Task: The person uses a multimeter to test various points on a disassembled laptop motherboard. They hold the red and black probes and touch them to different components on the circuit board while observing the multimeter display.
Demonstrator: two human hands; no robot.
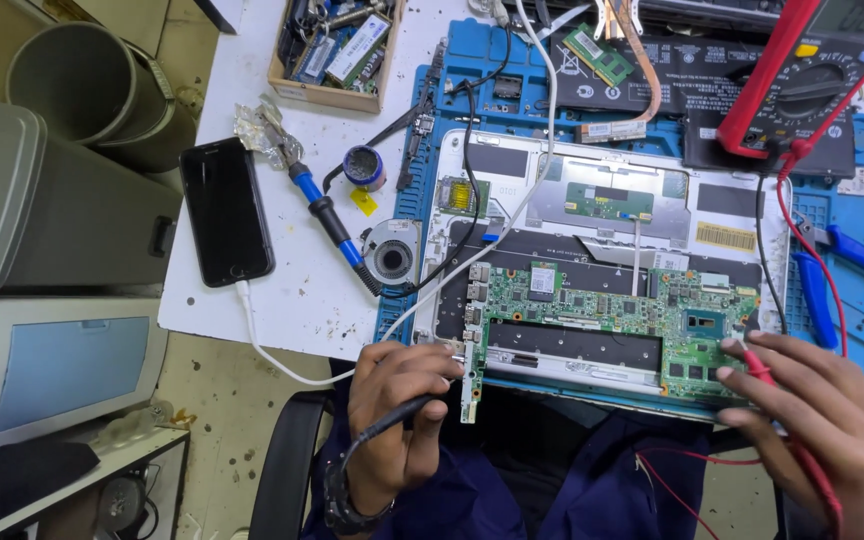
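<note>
A green laptop motherboard [602, 315] lies in an open silver laptop chassis [512, 165] on a blue work mat [472, 60]. My left hand [400, 410] grips a black probe [407, 408] whose tip touches the board's left edge near a small side board [469, 395]. My right hand [817, 420] pinches a red probe [760, 365] against the board's lower right corner. Red and black leads run up to a red multimeter [817, 80] at the top right.
A black phone [225, 210] with a white cable lies left on the white table, beside a blue-handled soldering iron [327, 215], a solder spool [363, 166] and a fan [392, 250]. A wooden parts box [337, 50] sits at the top. Blue-handled pliers [832, 275] lie right.
</note>
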